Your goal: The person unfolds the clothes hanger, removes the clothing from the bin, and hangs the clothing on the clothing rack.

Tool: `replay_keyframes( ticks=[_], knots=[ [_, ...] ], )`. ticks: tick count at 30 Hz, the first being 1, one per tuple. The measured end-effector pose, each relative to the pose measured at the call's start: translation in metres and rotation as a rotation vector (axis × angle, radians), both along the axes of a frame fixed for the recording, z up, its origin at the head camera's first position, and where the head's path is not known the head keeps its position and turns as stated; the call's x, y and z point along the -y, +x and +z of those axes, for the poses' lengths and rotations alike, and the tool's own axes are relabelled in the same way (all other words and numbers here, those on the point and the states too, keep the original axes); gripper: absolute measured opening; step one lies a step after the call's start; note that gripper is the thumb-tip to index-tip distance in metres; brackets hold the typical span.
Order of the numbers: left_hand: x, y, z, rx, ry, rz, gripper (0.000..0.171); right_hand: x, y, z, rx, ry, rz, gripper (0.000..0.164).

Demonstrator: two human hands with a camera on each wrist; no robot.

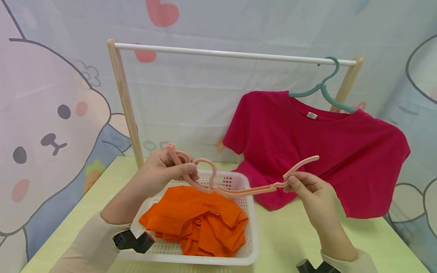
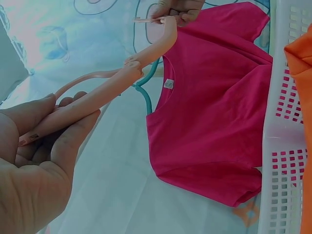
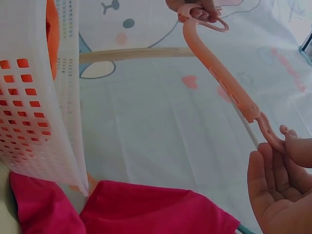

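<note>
A pink folding clothes hanger is stretched between my two hands above the basket. My left hand grips one arm of it, beside the curved hook. With thumb and fingers, my right hand pinches the jointed piece at the other end, whose tip angles upward. In the right wrist view, slots run along the hanger's arm, and the narrower end piece extends from it into the right fingers. Below lies a crumpled orange garment in the white basket.
A crimson T-shirt hangs on a green hanger at the right end of the rack's white rail, its lower part on the pale table. The rack's wooden post stands at the left, before a printed cloth backdrop.
</note>
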State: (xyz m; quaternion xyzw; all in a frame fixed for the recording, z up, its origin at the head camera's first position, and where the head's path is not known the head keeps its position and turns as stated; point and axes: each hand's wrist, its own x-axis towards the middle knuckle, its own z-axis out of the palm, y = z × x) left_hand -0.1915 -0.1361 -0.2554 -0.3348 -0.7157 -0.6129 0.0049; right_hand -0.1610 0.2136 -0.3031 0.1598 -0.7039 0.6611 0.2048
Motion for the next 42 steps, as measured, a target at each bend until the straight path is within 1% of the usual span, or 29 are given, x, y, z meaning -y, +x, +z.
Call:
replay_keyframes(
  ticks=[5, 9, 12, 15, 21, 26, 30, 34, 37, 40, 42],
  knots=[
    [0.002, 0.0, 0.0, 0.012, -0.016, 0.022, 0.026, -0.001, 0.001, -0.003, 0.025, -0.01, -0.006, 0.015],
    [0.002, -0.001, 0.0, 0.016, -0.017, 0.026, 0.025, -0.001, -0.001, -0.007, 0.016, -0.04, 0.017, 0.018],
    [0.003, -0.001, 0.0, 0.019, -0.008, 0.022, 0.026, 0.0, -0.003, -0.011, -0.005, -0.1, 0.07, 0.022],
    [0.002, -0.002, 0.0, 0.016, 0.002, 0.017, 0.026, 0.001, -0.005, -0.015, -0.03, -0.181, 0.146, 0.026],
    [0.002, -0.002, 0.001, 0.006, 0.001, 0.046, 0.026, 0.003, -0.007, -0.021, -0.063, -0.334, 0.275, 0.026],
    [0.001, -0.005, 0.0, 0.007, 0.027, 0.042, 0.029, 0.007, -0.008, -0.025, -0.052, -0.427, 0.329, 0.026],
    [0.001, -0.007, -0.001, 0.019, 0.058, 0.034, 0.029, 0.01, -0.009, -0.027, -0.046, -0.477, 0.365, 0.025],
    [0.001, -0.007, -0.002, 0.028, 0.082, 0.018, 0.03, 0.012, -0.01, -0.028, -0.045, -0.501, 0.369, 0.026],
    [0.001, -0.007, -0.001, 0.025, 0.07, 0.022, 0.031, 0.012, -0.01, -0.028, -0.032, -0.496, 0.363, 0.027],
    [0.002, -0.007, 0.001, 0.016, 0.042, 0.03, 0.029, 0.01, -0.01, -0.027, 0.002, -0.464, 0.345, 0.028],
    [0.002, -0.007, 0.003, 0.008, 0.025, 0.032, 0.029, 0.009, -0.009, -0.026, 0.04, -0.425, 0.319, 0.028]
  ],
)
